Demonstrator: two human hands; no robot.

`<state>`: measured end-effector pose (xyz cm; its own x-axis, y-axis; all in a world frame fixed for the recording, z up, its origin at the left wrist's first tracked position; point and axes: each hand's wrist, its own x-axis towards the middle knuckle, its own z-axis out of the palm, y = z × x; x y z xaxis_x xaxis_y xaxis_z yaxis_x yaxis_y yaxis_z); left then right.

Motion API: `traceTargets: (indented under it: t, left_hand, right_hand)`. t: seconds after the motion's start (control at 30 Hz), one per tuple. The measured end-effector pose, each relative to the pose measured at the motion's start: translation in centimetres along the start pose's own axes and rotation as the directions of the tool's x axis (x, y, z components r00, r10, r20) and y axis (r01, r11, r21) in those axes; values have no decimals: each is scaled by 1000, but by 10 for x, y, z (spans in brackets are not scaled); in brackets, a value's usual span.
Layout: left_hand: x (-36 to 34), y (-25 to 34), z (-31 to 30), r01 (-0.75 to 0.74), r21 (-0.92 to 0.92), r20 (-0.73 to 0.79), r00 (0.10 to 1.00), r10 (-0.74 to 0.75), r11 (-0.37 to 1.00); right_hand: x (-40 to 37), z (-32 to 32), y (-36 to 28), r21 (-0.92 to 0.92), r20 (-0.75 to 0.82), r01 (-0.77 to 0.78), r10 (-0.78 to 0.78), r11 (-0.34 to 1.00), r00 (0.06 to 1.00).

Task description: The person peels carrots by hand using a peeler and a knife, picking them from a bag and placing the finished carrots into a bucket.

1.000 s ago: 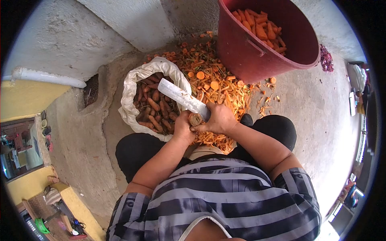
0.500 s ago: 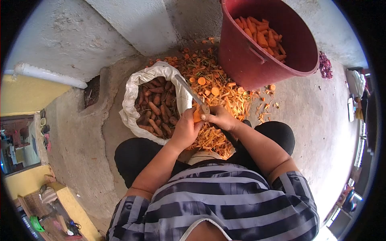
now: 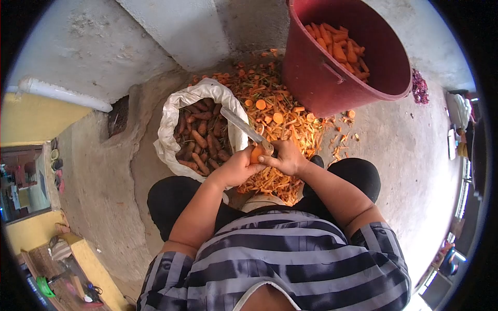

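Note:
My left hand (image 3: 237, 167) is closed around an orange carrot (image 3: 256, 154), of which only part shows between the fingers. My right hand (image 3: 287, 156) is closed on the handle of a knife (image 3: 239, 123), whose long blade points up and left over the sack's edge. Both hands meet above a heap of orange peelings (image 3: 298, 127) on the floor. Unpeeled carrots (image 3: 202, 139) fill the white sack (image 3: 168, 132) to the left. Peeled carrots (image 3: 340, 51) lie inside the big red bucket (image 3: 316, 80) at the upper right.
A white pipe (image 3: 65, 96) runs along the wall at the upper left, beside a dark floor opening (image 3: 119, 117). My knees are on both sides of the peelings. A low yellow ledge (image 3: 98, 269) with tools stands at the lower left.
The knife blade has swung lower and to the left over the sack. My left hand has shifted slightly, with its wrist turned, and more of the carrot's rounded side shows.

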<state>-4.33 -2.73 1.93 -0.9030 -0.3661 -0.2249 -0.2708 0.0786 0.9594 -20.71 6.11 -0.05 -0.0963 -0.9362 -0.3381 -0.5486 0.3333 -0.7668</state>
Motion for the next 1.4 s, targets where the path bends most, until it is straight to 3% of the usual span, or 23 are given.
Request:
traceTargets:
  t: [0.13, 0.27, 0.33, 0.4, 0.43, 0.47, 0.5, 0.57, 0.6, 0.73, 0.83, 0.87, 0.9, 0.93, 0.97, 1.0, 1.03, 1.1, 1.17, 1.27, 1.3, 1.37, 1.4]
  left_hand:
    - [-2, 7, -9, 218, -186, 209, 962, -178, 958]
    - [-1, -12, -8, 401, -212, 281, 898, -337, 891]
    - [1, -11, 5, 521, -359, 388, 838, -384, 774]
    - [3, -11, 7, 576, -379, 479, 792, -379, 724]
    - [4, -10, 10, 454, -394, 373, 874, -312, 799]
    - [2, -7, 14, 323, -395, 261, 937, -232, 860]
    - [2, -1, 15, 185, -377, 143, 980, -140, 908]
    - [1, -14, 16, 216, -448, 132, 976, -174, 867]
    - [1, -14, 17, 195, -463, 119, 980, -157, 865]
    - [8, -13, 15, 200, -338, 55, 980, -192, 920]
    - [32, 8, -1, 425, -3, -39, 904, -425, 905]
    - [47, -3, -10, 346, -28, -127, 929, -347, 938]
    - [56, 53, -20, 327, 47, -169, 934, -315, 944]
    - [71, 75, -27, 185, 56, -251, 954, -165, 981]
    - [87, 98, -41, -35, 84, -175, 983, 50, 996]
    - [96, 128, -47, -320, -87, -116, 944, 309, 943]
    - [91, 165, -46, -340, -310, -195, 937, 290, 888]
    - [96, 201, -68, -504, -150, -185, 859, 477, 850]
    - [81, 217, -76, -424, -318, -241, 901, 360, 848]
    - [67, 144, -112, -157, -179, -120, 983, 137, 971]
    - [62, 109, -118, -91, -376, -182, 983, 22, 922]
    - [56, 9, -123, 41, -736, -234, 921, -311, 675]
    - [53, -41, -115, 248, -623, -345, 764, -545, 742]
  right_hand:
    - [-3, -2, -5, -31, 17, 3, -3, 1000, 1000]
    - [-5, 2, -3, -54, -13, -14, 13, 998, 1000]
    - [-6, 0, -11, -72, -58, -18, 14, 997, 998]
    - [-2, 7, -7, 325, -41, -153, 175, 933, 984]
    - [0, 9, -5, 507, -9, -212, 251, 836, 968]
    - [2, 6, -1, 748, 121, -329, 369, 577, 922]
    - [1, -2, -9, 868, 152, -310, 388, 387, 909]
    - [5, -18, -6, 915, 247, -387, 601, 115, 760]
    - [7, -24, -2, 907, 330, -422, 614, 6, 717]
    - [2, -26, 3, 889, 298, -443, 584, 119, 755]
    - [2, -22, 14, 888, 266, -425, 561, 173, 784]
    - [3, -21, 17, 887, 242, -417, 569, 199, 786]
    - [3, -20, 19, 883, 221, -413, 577, 224, 786]
    - [4, -19, 22, 880, 228, -420, 580, 221, 782]
    - [4, -18, 25, 874, 239, -433, 584, 219, 776]
    - [4, -17, 27, 868, 249, -447, 587, 217, 770]
    - [4, -17, 29, 860, 251, -454, 583, 232, 773]
    - [5, -17, 31, 846, 252, -465, 574, 259, 779]
    - [5, -15, 29, 832, 228, -473, 599, 290, 768]
    - [10, -8, 35, 816, 183, -460, 597, 351, 781]
    - [13, -5, 40, 790, 175, -482, 614, 380, 770]
    - [21, 2, 52, 734, 152, -523, 645, 434, 748]
    - [22, 4, 56, 770, 168, -497, 624, 400, 763]
